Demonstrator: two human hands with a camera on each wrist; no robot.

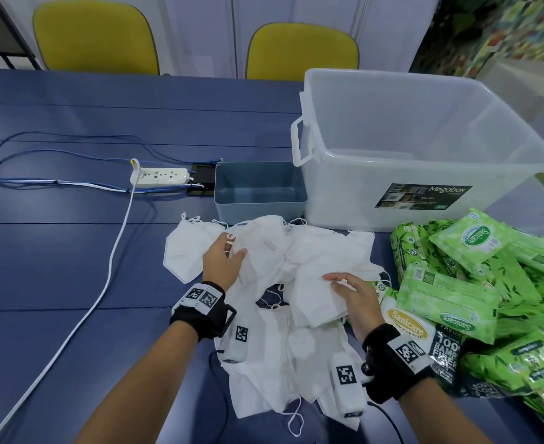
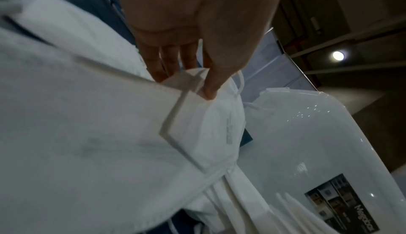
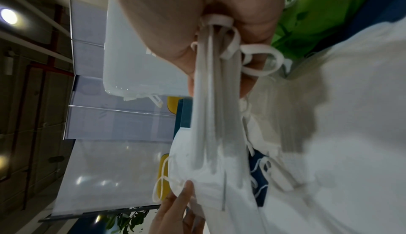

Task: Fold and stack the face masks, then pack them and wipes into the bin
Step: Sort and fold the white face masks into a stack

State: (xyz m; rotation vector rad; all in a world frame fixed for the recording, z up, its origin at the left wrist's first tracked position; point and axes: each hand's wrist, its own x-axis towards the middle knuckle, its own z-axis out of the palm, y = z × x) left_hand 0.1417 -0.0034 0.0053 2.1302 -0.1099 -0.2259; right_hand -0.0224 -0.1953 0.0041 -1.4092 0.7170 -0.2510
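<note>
face masks | heaped under both hands | left hand pinches one mask | right hand grips a folded stack

- The big clear box has a dark sticker on its front that says "Megabox". The smaller words under it are too tiny to read.
- The green wipes packs say "Sanicare" in ovals.
- One pack says "Sanicare Cleansing Wipes" on a gold oval, with "100%" in white on its dark part beside it.
</note>
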